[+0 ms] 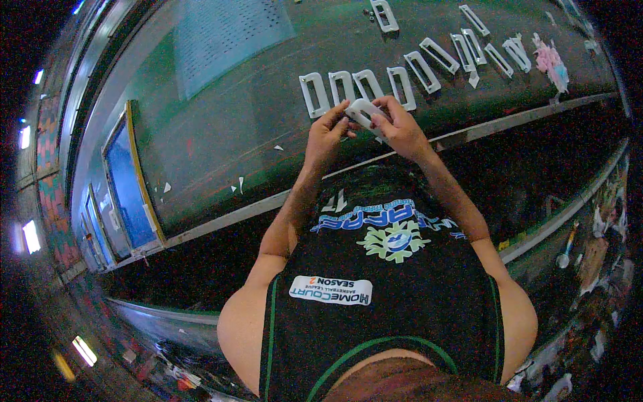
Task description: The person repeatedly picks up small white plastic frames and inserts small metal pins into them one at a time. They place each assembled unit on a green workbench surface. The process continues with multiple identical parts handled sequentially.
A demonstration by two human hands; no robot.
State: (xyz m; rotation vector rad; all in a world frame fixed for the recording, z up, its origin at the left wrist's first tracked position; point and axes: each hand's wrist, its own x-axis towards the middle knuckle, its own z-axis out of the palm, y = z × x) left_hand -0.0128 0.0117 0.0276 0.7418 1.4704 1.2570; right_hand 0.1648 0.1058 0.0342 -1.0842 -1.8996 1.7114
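A white rectangular plastic frame [364,111] with rounded corners is held over the near part of a dark green table. My right hand [400,128] grips it along its right side, the thumb on its face. At its left end the fingers of my left hand [327,136] are pinched together; whether they hold the frame's edge or some small part there is too small to tell. Just beyond my hands lies a row of similar white frames [314,96], flat on the table and running off to the right.
The dark green table [234,147] carries scattered white scraps [278,147]. A pale perforated sheet [231,40] lies at the far left, a blue panel with a yellow edge [129,184] at the left. One frame [384,16] lies farther back. A pink and white bundle [550,61] rests at the right.
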